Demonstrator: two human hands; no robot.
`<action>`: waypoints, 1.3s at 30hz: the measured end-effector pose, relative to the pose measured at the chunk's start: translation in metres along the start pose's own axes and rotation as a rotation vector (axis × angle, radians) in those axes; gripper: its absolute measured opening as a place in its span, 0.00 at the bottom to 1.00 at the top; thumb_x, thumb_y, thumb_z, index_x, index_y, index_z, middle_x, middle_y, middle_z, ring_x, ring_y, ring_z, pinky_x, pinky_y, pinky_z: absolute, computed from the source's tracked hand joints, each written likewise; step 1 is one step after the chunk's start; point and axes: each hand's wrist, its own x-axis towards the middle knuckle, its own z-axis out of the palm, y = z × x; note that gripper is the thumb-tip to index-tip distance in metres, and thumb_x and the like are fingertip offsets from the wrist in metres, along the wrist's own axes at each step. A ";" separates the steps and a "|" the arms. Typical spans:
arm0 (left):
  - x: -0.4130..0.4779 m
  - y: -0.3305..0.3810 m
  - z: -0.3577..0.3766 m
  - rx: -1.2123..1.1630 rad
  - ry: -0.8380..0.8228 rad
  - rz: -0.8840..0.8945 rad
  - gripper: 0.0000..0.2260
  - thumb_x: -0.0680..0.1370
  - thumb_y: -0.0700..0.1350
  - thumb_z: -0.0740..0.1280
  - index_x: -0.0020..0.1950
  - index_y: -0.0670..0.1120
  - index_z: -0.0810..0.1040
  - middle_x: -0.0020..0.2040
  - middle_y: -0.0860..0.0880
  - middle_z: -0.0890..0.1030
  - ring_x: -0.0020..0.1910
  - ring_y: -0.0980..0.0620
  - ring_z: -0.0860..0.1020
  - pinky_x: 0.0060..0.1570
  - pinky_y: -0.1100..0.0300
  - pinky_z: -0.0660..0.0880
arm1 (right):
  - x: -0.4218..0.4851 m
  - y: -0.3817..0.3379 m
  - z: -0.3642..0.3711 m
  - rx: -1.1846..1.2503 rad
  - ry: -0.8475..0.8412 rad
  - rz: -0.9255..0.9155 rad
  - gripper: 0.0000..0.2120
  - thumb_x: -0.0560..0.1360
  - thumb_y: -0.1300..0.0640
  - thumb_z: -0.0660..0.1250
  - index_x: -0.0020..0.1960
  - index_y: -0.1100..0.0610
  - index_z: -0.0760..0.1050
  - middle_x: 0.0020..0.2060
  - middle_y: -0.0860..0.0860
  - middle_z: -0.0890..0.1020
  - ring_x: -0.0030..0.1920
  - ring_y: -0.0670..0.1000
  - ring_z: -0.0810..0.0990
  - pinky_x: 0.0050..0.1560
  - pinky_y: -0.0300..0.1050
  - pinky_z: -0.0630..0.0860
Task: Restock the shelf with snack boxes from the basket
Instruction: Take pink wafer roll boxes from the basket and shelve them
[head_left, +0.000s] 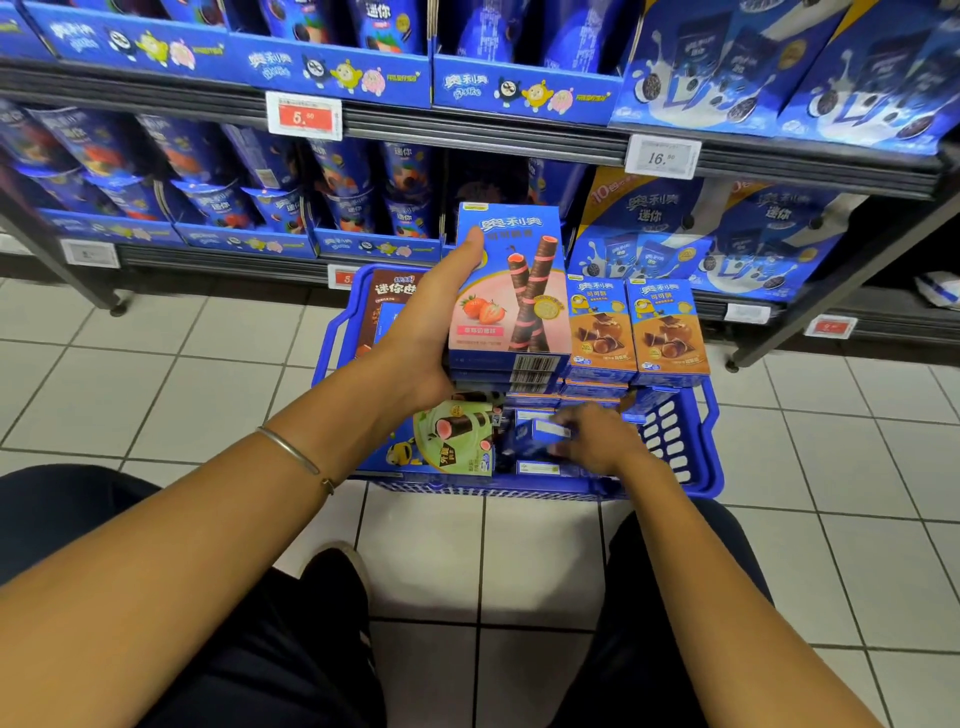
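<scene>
- Restocking is standing at an early-to-middle stage, by my judgement: the basket (698, 457) on the floor tiles is holding many boxes yet. Among them are a green box (460, 439), a brown box (387, 306) and two chocolate boxes (636, 330) standing upright at the far side.
- The lower shelf (218, 254) is showing a dark gap directly behind the lifted stock, apparently awaiting product.
- The left hand (431, 325) is gripping a stack of strawberry boxes (514, 291), thumb lying up the front face and palm cupping the left edge and underside. The stack is hanging upright above the basket, between it and the shelf, not yet placed.
- The right hand (597, 439) is reaching down into the basket with its fingers curling round a small blue box (537, 436) (motion blur is softening the detail), and that box is sitting low among the others.
- Both forearms are extending forward from a crouching person, knees either side.
</scene>
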 end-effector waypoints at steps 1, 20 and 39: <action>0.000 0.001 -0.002 -0.002 -0.014 0.004 0.23 0.81 0.69 0.65 0.55 0.53 0.90 0.58 0.43 0.88 0.56 0.40 0.88 0.53 0.40 0.85 | -0.007 0.000 -0.006 0.176 0.005 -0.075 0.10 0.79 0.54 0.71 0.60 0.52 0.81 0.57 0.55 0.82 0.59 0.59 0.82 0.60 0.59 0.79; 0.015 -0.005 0.002 0.193 0.143 0.306 0.39 0.76 0.67 0.69 0.85 0.63 0.58 0.77 0.54 0.76 0.71 0.45 0.80 0.71 0.36 0.75 | -0.081 -0.088 -0.132 1.768 0.386 -0.124 0.12 0.84 0.45 0.61 0.53 0.54 0.75 0.48 0.55 0.87 0.55 0.58 0.86 0.46 0.62 0.84; 0.053 0.024 -0.038 0.146 0.139 0.398 0.30 0.87 0.60 0.59 0.88 0.57 0.53 0.82 0.52 0.70 0.76 0.48 0.75 0.75 0.41 0.72 | -0.012 -0.153 -0.109 1.573 0.223 -0.204 0.06 0.81 0.48 0.67 0.53 0.48 0.79 0.43 0.45 0.85 0.44 0.49 0.86 0.46 0.51 0.83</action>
